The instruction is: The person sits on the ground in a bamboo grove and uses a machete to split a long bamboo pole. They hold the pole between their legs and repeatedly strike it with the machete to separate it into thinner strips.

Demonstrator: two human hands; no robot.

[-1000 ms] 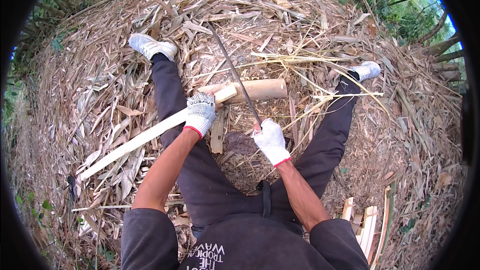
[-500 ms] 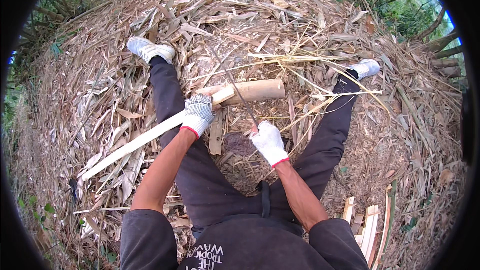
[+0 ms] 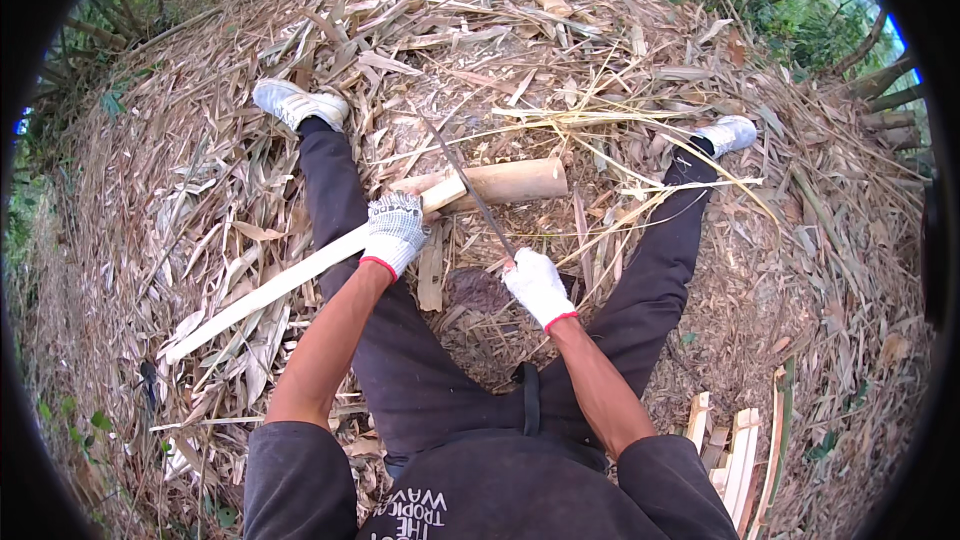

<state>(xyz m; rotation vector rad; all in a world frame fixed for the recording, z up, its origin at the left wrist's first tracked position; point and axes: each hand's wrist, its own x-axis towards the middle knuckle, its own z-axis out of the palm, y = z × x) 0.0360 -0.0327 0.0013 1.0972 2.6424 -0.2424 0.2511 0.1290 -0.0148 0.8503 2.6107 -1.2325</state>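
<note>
The left hand is closed round a pale wooden strip that slants back to its left; the right hand grips a long dark knife, blade pointing forward. Just beyond both lies a log; cut pieces lie behind the right hand

Gap btwn hands passable over dark lump — log & blade block fwd, pale strips fwd-R

The strip apparently rests on the log.
</note>
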